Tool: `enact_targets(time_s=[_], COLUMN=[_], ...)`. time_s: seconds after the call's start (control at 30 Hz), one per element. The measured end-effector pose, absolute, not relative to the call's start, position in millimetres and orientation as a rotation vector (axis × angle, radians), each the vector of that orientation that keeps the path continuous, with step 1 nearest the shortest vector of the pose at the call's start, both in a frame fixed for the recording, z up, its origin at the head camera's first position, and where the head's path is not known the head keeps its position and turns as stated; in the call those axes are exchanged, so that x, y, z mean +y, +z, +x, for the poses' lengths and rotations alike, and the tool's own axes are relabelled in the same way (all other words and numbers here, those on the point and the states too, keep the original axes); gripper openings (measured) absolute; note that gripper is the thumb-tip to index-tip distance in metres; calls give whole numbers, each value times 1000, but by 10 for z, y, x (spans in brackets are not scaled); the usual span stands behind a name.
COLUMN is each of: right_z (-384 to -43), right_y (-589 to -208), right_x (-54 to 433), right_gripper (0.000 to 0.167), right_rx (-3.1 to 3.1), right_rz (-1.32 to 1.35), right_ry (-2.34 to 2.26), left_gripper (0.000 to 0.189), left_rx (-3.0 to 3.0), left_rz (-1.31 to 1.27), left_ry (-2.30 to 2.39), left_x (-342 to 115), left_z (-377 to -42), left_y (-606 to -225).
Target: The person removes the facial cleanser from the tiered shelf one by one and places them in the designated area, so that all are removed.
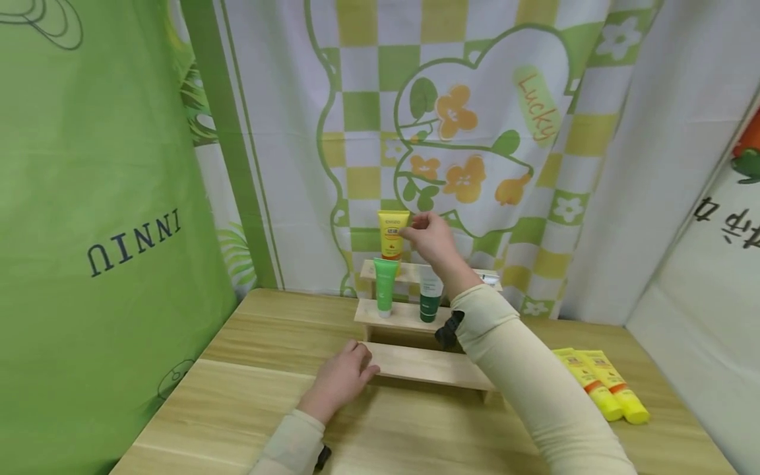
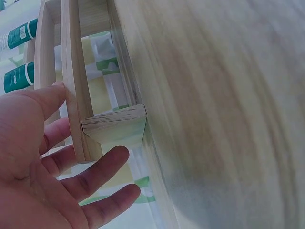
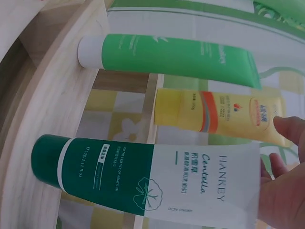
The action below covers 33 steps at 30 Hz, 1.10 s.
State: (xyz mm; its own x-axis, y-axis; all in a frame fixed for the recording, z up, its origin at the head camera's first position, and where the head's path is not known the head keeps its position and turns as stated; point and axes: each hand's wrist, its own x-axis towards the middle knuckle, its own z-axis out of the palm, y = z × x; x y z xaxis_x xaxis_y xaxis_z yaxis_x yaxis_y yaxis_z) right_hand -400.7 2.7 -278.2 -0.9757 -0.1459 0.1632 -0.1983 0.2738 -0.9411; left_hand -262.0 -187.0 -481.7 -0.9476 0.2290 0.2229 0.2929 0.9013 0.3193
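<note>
A yellow tube (image 1: 392, 232) stands on the top step of a three-tier wooden stand (image 1: 427, 364). My right hand (image 1: 432, 237) pinches its upper right edge, thumb on the front face. In the right wrist view the thumb overlaps the upper end of this yellow tube (image 3: 228, 114). A green tube (image 1: 384, 287) and a white-and-dark-green tube (image 1: 430, 297) stand cap down on the middle step. Loosely, my left hand (image 1: 341, 377) holds the left end of the lowest step, its outer fingers extended in the left wrist view.
Two more yellow tubes (image 1: 614, 386) lie side by side on the wooden table (image 1: 261, 409), right of the stand. A white item (image 1: 490, 280) shows at the top step's right end, partly behind my right arm. Patterned curtains (image 1: 362, 112) hang behind and at both sides.
</note>
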Motion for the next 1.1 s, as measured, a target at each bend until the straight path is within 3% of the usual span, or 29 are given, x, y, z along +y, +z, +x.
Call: enact_targets(time_s=[0.43, 0.77, 1.1], right_z=[-4082, -4093, -4088], right_y=[-2749, -2752, -2575], right_x=[35, -35, 137], right_gripper=[46, 34, 32], right_rx=[-2439, -2489, -2409], right_rz=[327, 289, 330], right_ry=[1888, 1778, 1788], left_gripper=[37, 36, 38], left_rx=[-2898, -2893, -2882], left_rz=[-424, -428, -414], left_ry=[-545, -534, -569], left_x=[-1809, -1796, -1860], left_z=[-2602, -2603, -2583], left_y=[-4765, -4775, -4768])
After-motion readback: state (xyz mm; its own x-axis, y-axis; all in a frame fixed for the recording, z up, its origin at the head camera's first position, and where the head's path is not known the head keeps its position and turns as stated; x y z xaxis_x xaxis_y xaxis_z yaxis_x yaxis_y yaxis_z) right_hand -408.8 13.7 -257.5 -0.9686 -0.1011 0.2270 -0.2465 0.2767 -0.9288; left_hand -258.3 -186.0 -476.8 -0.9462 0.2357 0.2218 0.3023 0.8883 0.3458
